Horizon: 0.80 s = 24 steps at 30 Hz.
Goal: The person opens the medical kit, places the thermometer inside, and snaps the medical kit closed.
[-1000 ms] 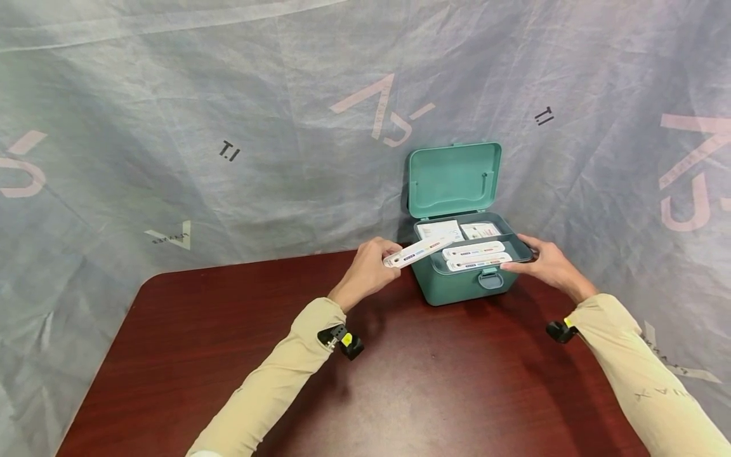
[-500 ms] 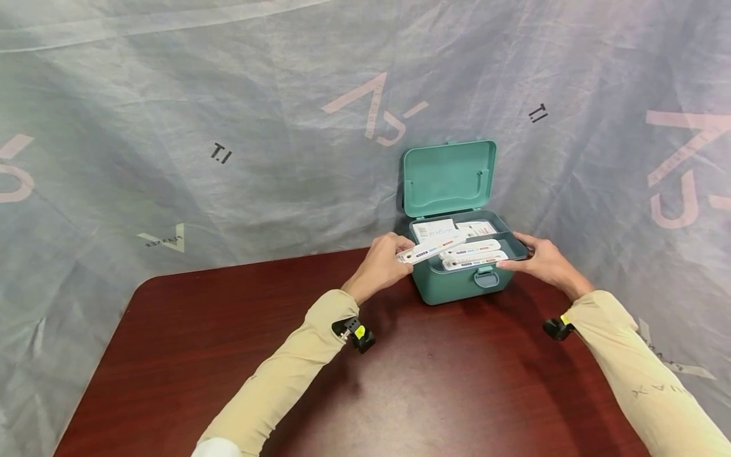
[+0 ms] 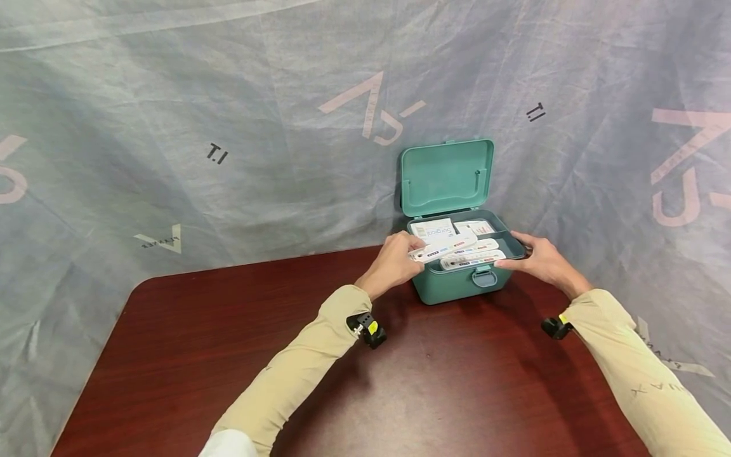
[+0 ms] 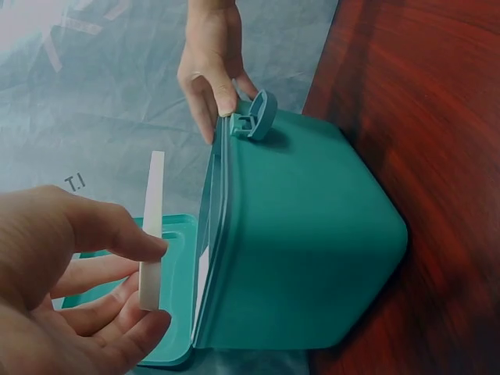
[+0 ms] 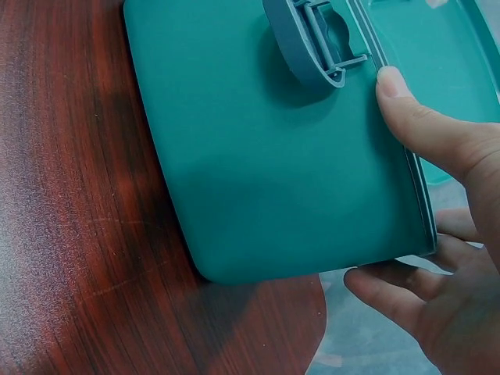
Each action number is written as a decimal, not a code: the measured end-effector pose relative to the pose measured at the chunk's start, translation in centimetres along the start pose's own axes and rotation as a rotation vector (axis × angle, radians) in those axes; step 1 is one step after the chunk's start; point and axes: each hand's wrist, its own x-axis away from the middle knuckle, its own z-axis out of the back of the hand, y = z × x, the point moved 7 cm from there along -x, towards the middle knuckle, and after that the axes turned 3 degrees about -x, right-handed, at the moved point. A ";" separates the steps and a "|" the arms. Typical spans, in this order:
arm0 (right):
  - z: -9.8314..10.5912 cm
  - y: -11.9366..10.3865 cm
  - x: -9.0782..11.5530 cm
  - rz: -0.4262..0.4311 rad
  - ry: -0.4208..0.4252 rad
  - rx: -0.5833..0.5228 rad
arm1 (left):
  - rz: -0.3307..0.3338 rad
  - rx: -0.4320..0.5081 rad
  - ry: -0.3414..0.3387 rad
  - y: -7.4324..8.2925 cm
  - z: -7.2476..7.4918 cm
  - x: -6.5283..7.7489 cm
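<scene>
A green lidded medicine box [image 3: 457, 291] stands on the table with its lid [image 3: 447, 178] raised. My left hand [image 3: 393, 265] pinches one end of a slim white pack [image 3: 436, 248] with small coloured labels, its far end reaching over the box. The left wrist view shows this pack [image 4: 153, 234] edge-on between thumb and fingers, above the rim. Two similar slim packs [image 3: 473, 260] lie in the front compartment, one partly covered by the held pack. My right hand [image 3: 542, 259] grips the box's right front corner, thumb on the front rim [image 5: 402, 141] and fingers along the side.
Behind a divider, the rear compartment holds a white pack marked "Surgical" [image 3: 432, 230] and another white pack [image 3: 474, 228]. A grey latch [image 3: 485, 277] hangs at the front. The dark red table [image 3: 228, 330] extends left and forward; a grey cloth [image 3: 257, 114] hangs behind.
My left hand has moved right, carrying the slim white pack farther over the front compartment. My right hand has kept its grip on the box corner. The view has shifted slightly.
</scene>
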 end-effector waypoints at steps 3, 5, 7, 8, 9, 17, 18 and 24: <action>0.1 0.0 0.1 0.000 0.003 0.005 | -0.012 -0.011 -0.012 0.4 -0.5 -0.3; 0.1 0.0 0.2 0.001 0.006 0.010 | -0.025 -0.016 -0.015 0.7 -0.8 -0.5; 0.1 0.0 0.2 0.001 0.011 0.016 | -0.035 -0.021 -0.019 0.9 -1.0 -0.6; 0.1 -0.1 0.3 0.001 0.013 0.019 | -0.038 -0.019 -0.022 1.0 -1.0 -0.7; 0.1 -0.1 0.3 0.001 0.015 0.023 | -0.044 -0.019 -0.024 1.1 -1.1 -0.8; 0.1 -0.1 0.4 -0.006 0.016 0.030 | -0.060 -0.015 -0.036 1.6 -1.4 -1.1; 0.1 -0.1 0.4 -0.007 0.016 0.029 | -0.057 -0.016 -0.037 1.6 -1.5 -1.2; -0.1 -0.1 0.2 -0.006 0.017 0.031 | -0.039 -0.017 -0.046 1.4 -2.2 -2.0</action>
